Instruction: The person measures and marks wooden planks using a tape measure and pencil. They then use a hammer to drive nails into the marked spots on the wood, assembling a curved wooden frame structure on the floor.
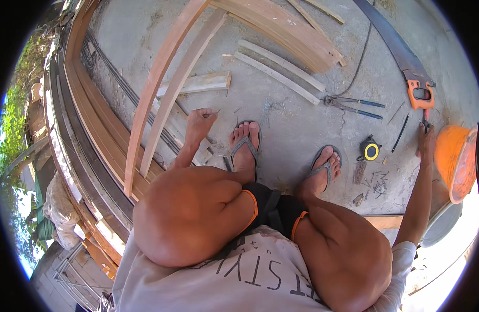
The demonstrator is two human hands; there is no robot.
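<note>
- Left hand (pixel 199 124): fingers curled in, thumb and forefinger pinching a thin, dark, nail-like piece (pixel 216 112), held near the left foot in its grey flip-flop.
- Right hand (pixel 426 136): reaches out to the right onto a slim red-and-black tool (pixel 426 115), just nearer than the saw; whether the fingers close around it, I cannot tell.
- Large handsaw with orange plastic handle (pixel 421 94): on the concrete floor, far right.
- Blue-handled metal pincers (pixel 354 104): left of the saw handle.
- Round black-and-yellow tape measure (pixel 371 151): nearer than the pincers, with loose dark nails (pixel 379 186) on its near side.
- Orange plastic bucket (pixel 454 164): right of the right hand.
</note>
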